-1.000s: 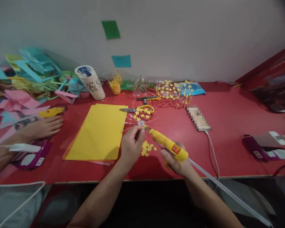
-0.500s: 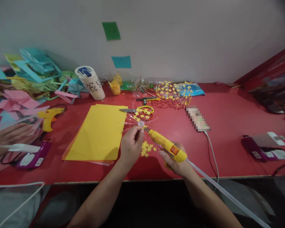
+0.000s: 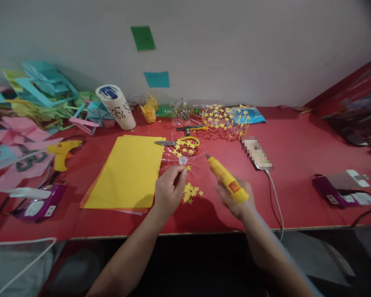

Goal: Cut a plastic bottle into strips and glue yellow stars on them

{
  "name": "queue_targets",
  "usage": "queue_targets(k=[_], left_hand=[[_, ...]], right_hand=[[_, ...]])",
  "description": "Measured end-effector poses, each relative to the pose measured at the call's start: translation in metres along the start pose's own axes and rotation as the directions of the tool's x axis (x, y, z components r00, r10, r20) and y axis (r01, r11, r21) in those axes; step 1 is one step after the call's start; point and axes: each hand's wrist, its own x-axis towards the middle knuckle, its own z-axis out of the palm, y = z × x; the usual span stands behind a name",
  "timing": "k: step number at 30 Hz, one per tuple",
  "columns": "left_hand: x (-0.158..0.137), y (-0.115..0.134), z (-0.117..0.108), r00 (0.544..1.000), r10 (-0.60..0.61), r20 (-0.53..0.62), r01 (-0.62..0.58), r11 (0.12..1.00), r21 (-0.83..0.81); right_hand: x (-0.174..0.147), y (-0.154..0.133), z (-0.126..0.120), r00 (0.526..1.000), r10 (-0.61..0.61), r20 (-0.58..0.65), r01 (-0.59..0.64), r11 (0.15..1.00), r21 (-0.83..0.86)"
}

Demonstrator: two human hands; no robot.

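Note:
My left hand point(image 3: 170, 187) is closed in a pinch at the front of the stacked sheets' right edge, with a small yellow star point(image 3: 188, 168) at its fingertips. Just beyond the fingers lies a clear plastic piece point(image 3: 182, 160) with thin strips spreading outward, and several yellow stars point(image 3: 185, 149) are on its far strips. My right hand point(image 3: 235, 198) is wrapped round a yellow hot glue gun point(image 3: 227, 177), whose nozzle points up and left, apart from the star. A heap of loose yellow stars point(image 3: 191, 193) lies on the table between my hands. Scissors point(image 3: 167, 143) rest behind the plastic piece.
Yellow paper sheets point(image 3: 126, 173) lie left of my hands. A cup point(image 3: 117, 109), star-covered plastic point(image 3: 219, 117) and folded paper point(image 3: 49, 86) stand along the wall. A phone point(image 3: 256, 154) with a cable is at right. Another glue gun point(image 3: 62, 153) and power strip point(image 3: 43, 202) are left.
My right hand has drawn the glue gun back to the right, away from the star in my left hand. Another person's hand at the far left has gone out of view.

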Motion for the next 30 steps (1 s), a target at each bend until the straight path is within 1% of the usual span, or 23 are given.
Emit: queue_targets(k=[2,3,4,6,7,9,10,12,14,15,17,18,19,21,23,25,26,27,28,29,30], left_hand=[[0.002,0.001,0.0,0.986,-0.157,0.053,0.164,0.972,-0.166],[0.003,0.001,0.0,0.969,-0.227,0.097,0.244,0.939,-0.242],[0.004,0.001,0.0,0.948,-0.283,0.148,0.316,0.899,-0.303],[0.005,0.001,0.0,0.9,-0.357,0.248,0.43,0.819,-0.38],[0.005,0.0,0.0,0.876,-0.383,0.293,0.477,0.78,-0.405],[0.005,-0.001,0.0,0.833,-0.419,0.362,0.549,0.71,-0.441],[0.005,-0.001,0.0,0.816,-0.43,0.385,0.573,0.682,-0.453],[0.006,0.0,0.0,0.785,-0.452,0.424,0.617,0.637,-0.462],[0.007,0.002,0.0,0.745,-0.475,0.467,0.664,0.596,-0.452],[0.008,0.003,0.0,0.723,-0.487,0.49,0.688,0.575,-0.443],[0.009,0.005,0.001,0.681,-0.503,0.532,0.729,0.535,-0.428],[0.009,0.006,0.002,0.667,-0.504,0.548,0.741,0.518,-0.426],[0.009,0.007,0.002,0.659,-0.501,0.561,0.749,0.506,-0.428],[0.009,0.008,0.004,0.649,-0.491,0.581,0.757,0.49,-0.432],[0.007,0.008,0.005,0.642,-0.483,0.595,0.762,0.483,-0.431],[0.006,0.007,0.004,0.635,-0.476,0.609,0.767,0.485,-0.421],[0.006,0.007,0.003,0.633,-0.469,0.616,0.766,0.494,-0.411],[0.006,0.006,0.002,0.64,-0.461,0.615,0.757,0.517,-0.4],[0.006,0.004,0.0,0.666,-0.452,0.593,0.729,0.563,-0.39],[0.007,0.002,-0.002,0.719,-0.443,0.535,0.672,0.639,-0.374],[0.007,-0.001,-0.004,0.797,-0.417,0.437,0.576,0.744,-0.34]], right_hand=[[0.007,0.016,-0.006,0.997,0.039,-0.063,-0.041,0.999,-0.027],[0.011,0.026,-0.009,0.997,0.023,-0.075,-0.03,0.995,-0.093],[0.015,0.038,-0.01,0.998,-0.004,-0.062,-0.009,0.979,-0.203],[0.023,0.064,-0.011,0.994,-0.108,-0.024,0.09,0.912,-0.4],[0.027,0.076,-0.01,0.987,-0.163,0.005,0.147,0.879,-0.453],[0.032,0.092,-0.008,0.98,-0.196,0.013,0.179,0.862,-0.475],[0.034,0.094,-0.007,0.976,-0.217,0.008,0.194,0.855,-0.481],[0.035,0.086,-0.008,0.966,-0.258,-0.02,0.217,0.849,-0.482],[0.033,0.062,-0.009,0.948,-0.315,-0.05,0.26,0.855,-0.449],[0.032,0.047,-0.009,0.938,-0.347,-0.028,0.31,0.87,-0.383],[0.028,0.017,-0.004,0.921,-0.387,0.054,0.384,0.872,-0.304],[0.026,0.005,0.0,0.901,-0.422,0.095,0.433,0.87,-0.237],[0.025,-0.005,0.004,0.872,-0.475,0.117,0.489,0.849,-0.199],[0.024,-0.015,0.013,0.834,-0.542,0.103,0.552,0.814,-0.18],[0.024,-0.016,0.019,0.81,-0.578,0.098,0.585,0.791,-0.177],[0.025,-0.014,0.022,0.813,-0.57,0.117,0.582,0.796,-0.167],[0.026,-0.013,0.021,0.821,-0.556,0.127,0.571,0.805,-0.165],[0.027,-0.012,0.021,0.834,-0.537,0.132,0.552,0.816,-0.169],[0.029,-0.012,0.02,0.847,-0.515,0.13,0.531,0.829,-0.177],[0.031,-0.013,0.019,0.861,-0.494,0.124,0.509,0.84,-0.186],[0.034,-0.014,0.019,0.873,-0.474,0.114,0.488,0.85,-0.197]])
